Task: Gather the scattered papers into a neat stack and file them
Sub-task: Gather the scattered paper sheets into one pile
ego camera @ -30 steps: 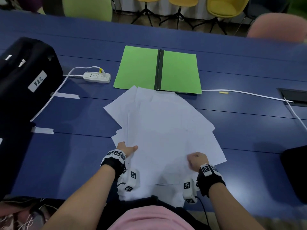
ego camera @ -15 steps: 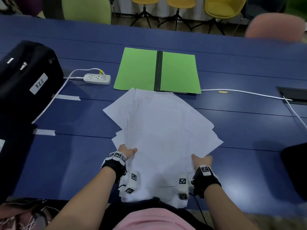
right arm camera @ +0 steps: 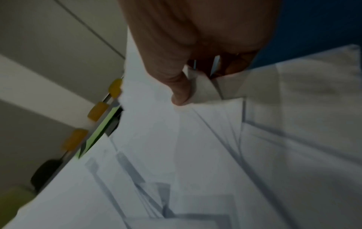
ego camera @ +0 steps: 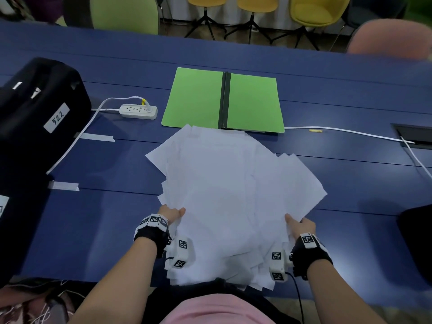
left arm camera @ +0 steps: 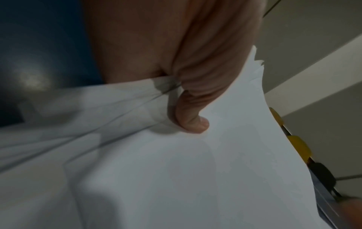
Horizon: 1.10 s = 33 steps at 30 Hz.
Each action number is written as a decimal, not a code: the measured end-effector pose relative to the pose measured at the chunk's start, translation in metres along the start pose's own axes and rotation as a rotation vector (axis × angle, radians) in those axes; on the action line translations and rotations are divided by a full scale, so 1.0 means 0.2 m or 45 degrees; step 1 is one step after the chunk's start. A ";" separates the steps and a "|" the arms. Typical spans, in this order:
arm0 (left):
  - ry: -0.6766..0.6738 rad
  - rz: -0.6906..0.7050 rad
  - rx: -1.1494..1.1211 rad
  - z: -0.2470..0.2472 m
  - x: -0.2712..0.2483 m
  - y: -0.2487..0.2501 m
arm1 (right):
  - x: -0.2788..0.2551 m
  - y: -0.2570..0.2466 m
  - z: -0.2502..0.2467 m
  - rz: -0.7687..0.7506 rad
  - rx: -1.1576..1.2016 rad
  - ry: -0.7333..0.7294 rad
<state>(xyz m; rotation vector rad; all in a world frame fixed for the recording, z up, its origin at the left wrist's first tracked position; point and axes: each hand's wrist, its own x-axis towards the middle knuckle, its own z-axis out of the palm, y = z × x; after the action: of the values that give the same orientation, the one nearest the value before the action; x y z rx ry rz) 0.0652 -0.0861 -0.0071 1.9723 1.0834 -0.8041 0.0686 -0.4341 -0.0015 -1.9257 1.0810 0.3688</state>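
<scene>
A loose, fanned pile of white papers point(ego camera: 233, 195) lies on the blue table point(ego camera: 350, 195) in front of me, its near end hanging over the table edge. My left hand point(ego camera: 171, 212) pinches the pile's left edge, thumb on top point(left arm camera: 194, 124), fingers hidden beneath. My right hand point(ego camera: 299, 224) pinches the right edge in the same way, thumb point(right arm camera: 179, 93) pressed on the sheets. Behind the pile an open green folder point(ego camera: 198, 99) with a dark spine lies flat; the far sheets overlap its near edge.
A black case point(ego camera: 39, 108) labelled 522 stands at the left. A white power strip point(ego camera: 138, 111) and its cable lie beside the folder. A white cable point(ego camera: 350, 132) runs right to a table socket hatch point(ego camera: 413, 136). A dark object point(ego camera: 418, 242) sits at the right edge. Chairs stand beyond the table.
My right hand slid outward from on top of the sheets to the pile's right edge and took hold of it. The left hand kept its hold on the left edge.
</scene>
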 end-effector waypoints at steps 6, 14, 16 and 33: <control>0.044 0.040 0.087 0.02 -0.03 0.04 | -0.12 -0.08 0.12 -0.202 -0.371 -0.192; 0.048 0.051 -0.015 0.03 -0.01 0.01 | -0.10 -0.11 0.06 -0.243 -0.126 -0.141; 0.055 0.076 -0.019 0.04 0.00 0.02 | -0.12 -0.08 0.10 -0.246 -0.197 -0.229; 0.012 0.133 0.020 0.02 -0.03 0.02 | -0.32 -0.75 -0.35 -0.851 0.244 0.539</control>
<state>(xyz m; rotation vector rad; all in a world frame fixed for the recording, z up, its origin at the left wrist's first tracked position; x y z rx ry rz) 0.0649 -0.0930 -0.0033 2.0300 0.9738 -0.7505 0.1404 -0.4194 0.1596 -2.0990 0.6263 -0.5121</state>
